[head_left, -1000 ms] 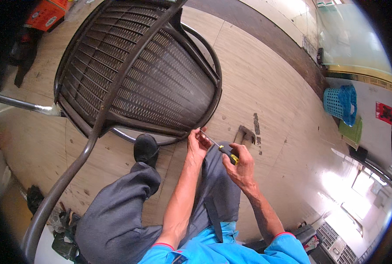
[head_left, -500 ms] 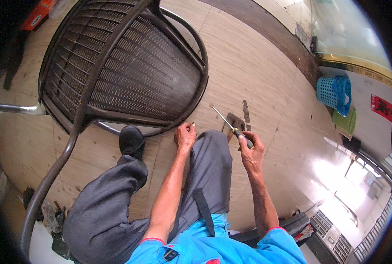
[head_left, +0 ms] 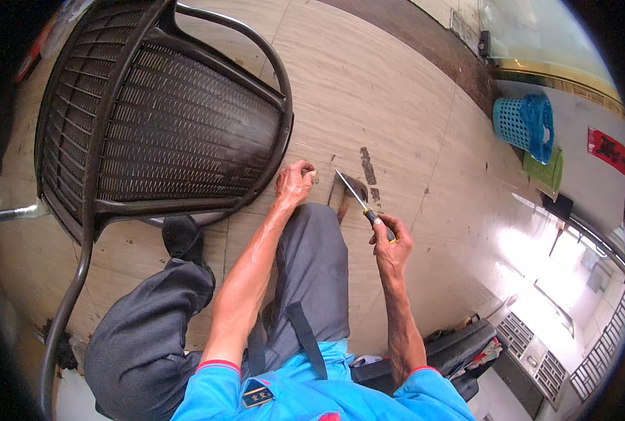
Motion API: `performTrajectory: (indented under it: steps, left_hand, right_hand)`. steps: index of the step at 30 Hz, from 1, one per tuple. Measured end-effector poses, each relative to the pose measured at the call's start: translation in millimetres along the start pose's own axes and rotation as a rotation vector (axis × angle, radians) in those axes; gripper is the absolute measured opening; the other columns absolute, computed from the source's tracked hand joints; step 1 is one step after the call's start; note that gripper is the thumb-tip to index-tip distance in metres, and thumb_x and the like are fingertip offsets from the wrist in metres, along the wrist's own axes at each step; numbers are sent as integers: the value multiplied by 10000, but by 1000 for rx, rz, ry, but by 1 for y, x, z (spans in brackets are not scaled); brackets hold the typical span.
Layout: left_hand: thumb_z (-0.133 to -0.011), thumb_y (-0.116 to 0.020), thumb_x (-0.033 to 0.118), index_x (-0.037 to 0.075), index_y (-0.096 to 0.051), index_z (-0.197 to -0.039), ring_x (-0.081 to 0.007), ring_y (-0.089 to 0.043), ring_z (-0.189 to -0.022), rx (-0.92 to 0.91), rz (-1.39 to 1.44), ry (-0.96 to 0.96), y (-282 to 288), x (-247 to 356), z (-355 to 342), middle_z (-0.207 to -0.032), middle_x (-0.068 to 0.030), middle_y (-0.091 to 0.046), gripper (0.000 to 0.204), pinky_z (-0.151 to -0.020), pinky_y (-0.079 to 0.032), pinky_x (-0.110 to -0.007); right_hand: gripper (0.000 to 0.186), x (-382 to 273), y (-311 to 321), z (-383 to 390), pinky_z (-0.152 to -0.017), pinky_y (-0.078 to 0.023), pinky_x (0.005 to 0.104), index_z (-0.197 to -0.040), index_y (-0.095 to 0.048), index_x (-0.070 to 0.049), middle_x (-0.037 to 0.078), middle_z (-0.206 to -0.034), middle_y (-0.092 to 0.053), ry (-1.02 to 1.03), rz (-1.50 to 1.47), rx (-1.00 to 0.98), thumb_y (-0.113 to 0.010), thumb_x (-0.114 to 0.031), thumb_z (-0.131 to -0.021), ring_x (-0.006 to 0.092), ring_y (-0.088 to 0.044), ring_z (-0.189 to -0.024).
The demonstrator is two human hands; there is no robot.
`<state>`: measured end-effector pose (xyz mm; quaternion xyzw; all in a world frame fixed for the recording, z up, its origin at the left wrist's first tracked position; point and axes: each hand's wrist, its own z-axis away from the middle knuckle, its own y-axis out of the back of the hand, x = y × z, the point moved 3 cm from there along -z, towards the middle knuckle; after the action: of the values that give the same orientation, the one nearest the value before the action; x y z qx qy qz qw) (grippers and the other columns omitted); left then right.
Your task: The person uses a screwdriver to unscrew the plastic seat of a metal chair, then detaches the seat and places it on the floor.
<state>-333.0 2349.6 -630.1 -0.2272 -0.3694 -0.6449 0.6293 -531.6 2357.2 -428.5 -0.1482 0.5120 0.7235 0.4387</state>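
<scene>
My left hand [head_left: 295,181] is closed on a small pale thing at its fingertips, too small to make out, just right of the dark metal-framed chair [head_left: 186,119] with its perforated woven seat. My right hand [head_left: 390,238] grips a screwdriver [head_left: 371,216] by its black and yellow handle, its bare shaft angled up and to the left, tip apart from the chair. A dark hammer-like tool [head_left: 358,188] lies on the floor behind the shaft, partly hidden by my knee. My left foot [head_left: 180,238] is beside the chair's lower edge.
On the right stand a blue plastic basket [head_left: 510,123] with a blue bag and a green item [head_left: 542,172] beside a white surface with a red paper [head_left: 607,149]. A black padded piece [head_left: 446,347] is behind my right elbow. A bent tube [head_left: 65,316] runs down the left.
My left hand has left the chair's rim, moving up and away from the screwdriver. My right hand has drawn the screwdriver away from the rim. The view has shifted, moving the chair leftward in frame.
</scene>
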Motion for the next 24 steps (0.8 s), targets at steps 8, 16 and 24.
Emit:
performTrajectory:
  steps: [8,16,24]
  left_hand:
    - [-937,-612,207,-24,-612,-1123,-142,-667,-641,245,409,158,19,-26,45,-810,-101,-695,297,-556,-555,-273]
    - [-939,-607,185,3,-607,-1144,-136,-662,-642,353,438,74,36,-28,47,-801,-109,-690,274,-551,-523,-279]
    - [-942,-549,79,-6,-545,-1194,-152,-672,-686,373,446,-16,47,-23,45,-808,-109,-665,266,-590,-559,-286]
  right_hand:
    - [258,-30,-28,-32,-743,-524,321,-1017,-670,30,140,-891,-705,168,157,-125,-666,-199,-898,189,-664,-785]
    - [239,-90,-70,-49,-656,-484,343,-987,-709,-4,153,-810,-663,572,338,-170,-666,-212,-877,248,-639,-722]
    - [213,-103,-93,-59,-642,-493,349,-951,-713,-3,146,-801,-658,666,395,-177,-678,-190,-854,251,-643,-702]
